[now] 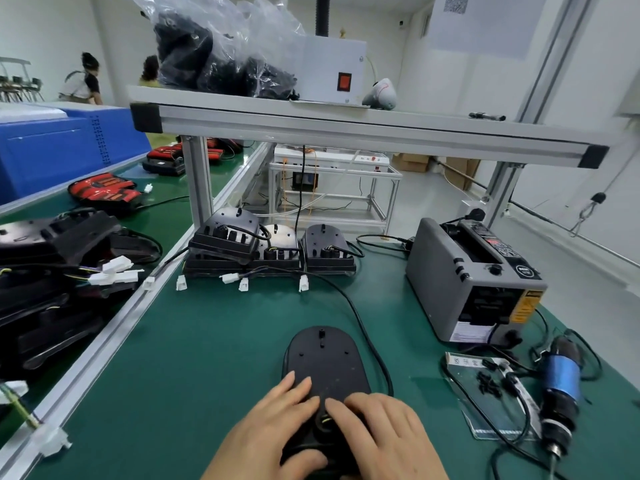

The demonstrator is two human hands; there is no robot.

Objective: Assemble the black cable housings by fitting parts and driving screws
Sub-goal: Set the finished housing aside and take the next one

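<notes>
One black cable housing (325,358) lies flat on the green table (207,358), right in front of the person with its rounded end pointing to twelve o'clock. The left hand (277,424) rests on its near left side, fingers (294,388) nearly straight and flat on the shell. The right hand (384,434) has bent fingertips on the round cable fitting (325,420) at the near end; I can't tell whether they pinch it or only press.

It looks like stiff, light moulded plastic, smooth enough to skate on the mat, so I'd hold it by the side edges and pin it down, not drag it by the thin cable (360,320) trailing toward one o'clock.

At three o'clock, loose black screws (491,379) sit on a clear tray (502,424), with the electric screwdriver (561,389) just beyond. A grey tape dispenser (474,282) stands at two o'clock, and a row of housings (270,247) at twelve.
</notes>
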